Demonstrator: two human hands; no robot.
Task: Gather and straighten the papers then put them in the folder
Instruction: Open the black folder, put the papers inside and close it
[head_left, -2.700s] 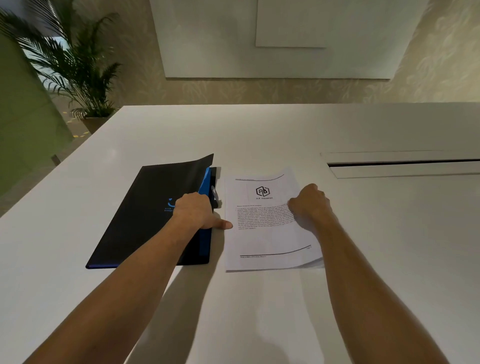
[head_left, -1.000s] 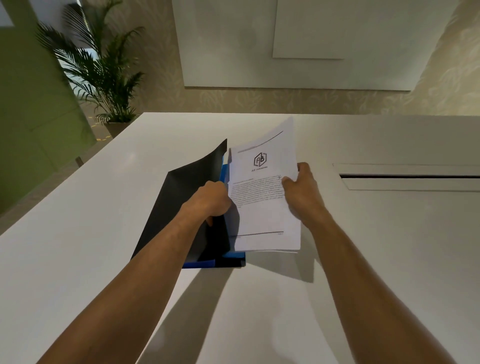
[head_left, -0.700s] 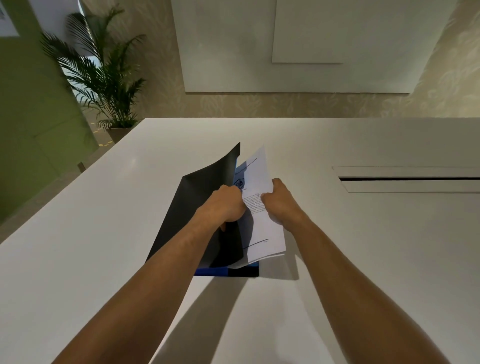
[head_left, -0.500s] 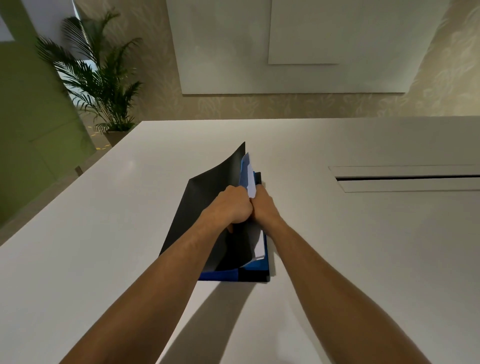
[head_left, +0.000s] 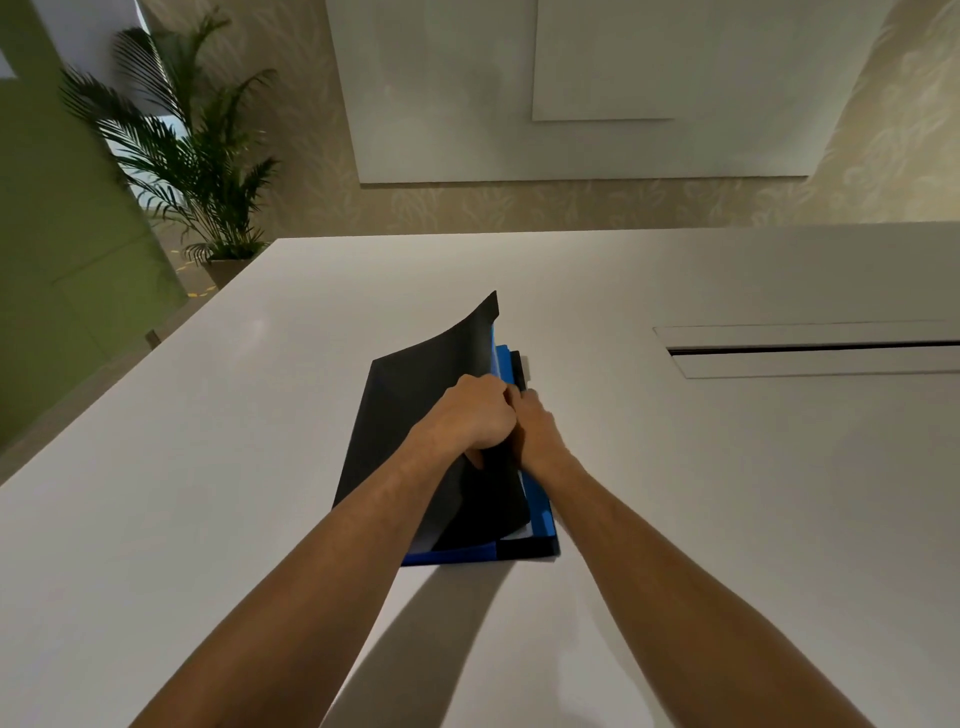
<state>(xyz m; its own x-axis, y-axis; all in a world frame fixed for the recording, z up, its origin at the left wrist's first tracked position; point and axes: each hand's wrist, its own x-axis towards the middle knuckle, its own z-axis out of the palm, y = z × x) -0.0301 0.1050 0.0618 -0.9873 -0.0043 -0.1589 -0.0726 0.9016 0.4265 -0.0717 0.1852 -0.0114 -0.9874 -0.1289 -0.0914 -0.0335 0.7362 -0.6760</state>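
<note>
A black folder (head_left: 410, 395) with a blue inside lies on the white table (head_left: 208, 467), its front cover lifted and curved. My left hand (head_left: 470, 413) grips the cover's right edge and holds it up. Under the cover, my right hand (head_left: 535, 431) reaches in from the right, fingers hidden. The papers (head_left: 522, 531) lie inside the folder; only a thin white corner shows at the near edge, beside the blue back flap (head_left: 540, 512).
A long cable slot (head_left: 810, 349) with a raised lid runs across the table at the right. A potted palm (head_left: 192, 156) stands on the floor beyond the table's far left corner. A green wall is at the left.
The papers, held upright beside the folder a second ago, have gone down under the lifted cover. My right hand has followed them inside. The cover has dropped lower.
</note>
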